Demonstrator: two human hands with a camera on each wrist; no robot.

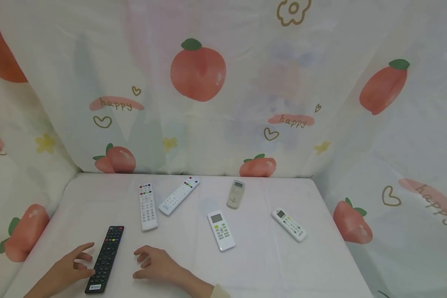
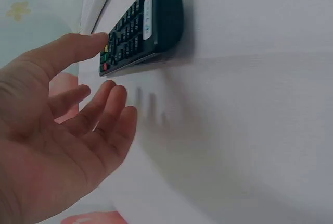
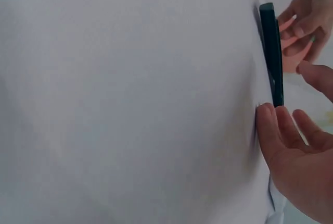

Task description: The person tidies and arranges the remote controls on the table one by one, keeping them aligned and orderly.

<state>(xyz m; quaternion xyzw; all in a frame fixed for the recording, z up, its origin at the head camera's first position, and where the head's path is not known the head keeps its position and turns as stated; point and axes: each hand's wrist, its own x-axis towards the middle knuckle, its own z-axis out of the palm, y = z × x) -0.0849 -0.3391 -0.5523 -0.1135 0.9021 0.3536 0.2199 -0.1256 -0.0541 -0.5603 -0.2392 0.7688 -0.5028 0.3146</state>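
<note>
A long black remote control (image 1: 105, 258) lies on the white-covered table at the front left, its keys facing up and a white label at its near end. My left hand (image 1: 68, 267) is just left of it, fingers spread and loosely bent, the thumb tip by the remote's edge; whether it touches cannot be told. In the left wrist view, that hand (image 2: 67, 125) holds nothing. To the remote's right, my right hand (image 1: 158, 263) hovers with relaxed fingers, a gap between them and the remote. The right wrist view shows this hand (image 3: 296, 140) near the remote's side (image 3: 271, 52).
Two white remotes with many keys, one upright (image 1: 147, 207) and one slanted (image 1: 179, 196), lie behind. Further right are a beige remote (image 1: 236, 194), a white remote with a screen (image 1: 221, 231) and another white one (image 1: 289, 224). Fruit-printed cloth (image 1: 208, 136) walls the table.
</note>
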